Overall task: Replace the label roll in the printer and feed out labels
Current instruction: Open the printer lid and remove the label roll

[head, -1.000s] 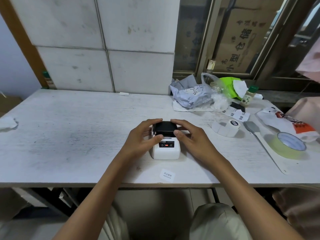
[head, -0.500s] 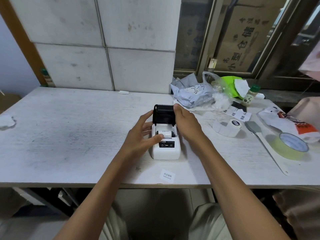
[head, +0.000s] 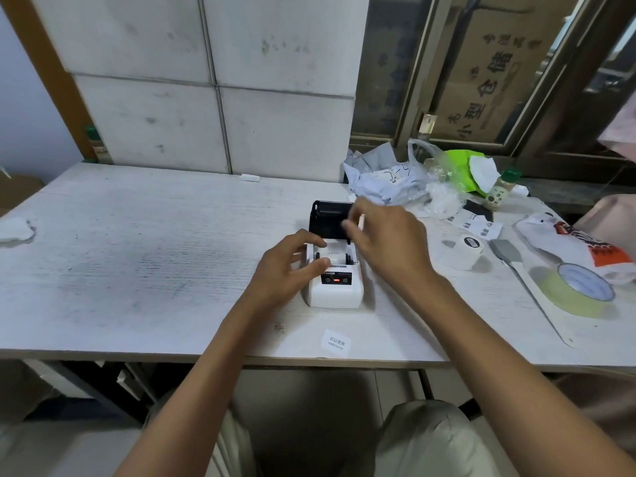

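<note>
A small white label printer (head: 335,292) stands near the front middle of the white table (head: 137,253). Its black lid (head: 327,218) is tipped up and back, and a white roll (head: 335,256) shows in the open bay. My left hand (head: 284,270) grips the printer's left side, thumb lying across the top front edge. My right hand (head: 389,246) hovers at the lid's right edge, motion-blurred, fingers loosely curled with a small pale bit at the fingertips that I cannot identify. A spare white label roll (head: 463,251) lies on the table to the right.
A loose printed label (head: 335,342) lies near the front edge. To the right are a grey-headed scraper (head: 506,251), a wide tape roll (head: 578,290), a printed bag (head: 568,239), paper slips, plastic bags (head: 389,180) and a small bottle (head: 500,189).
The black lid went from closed to fully open. My right hand has left the lid's top and shifted slightly right. My left hand has kept its hold on the printer.
</note>
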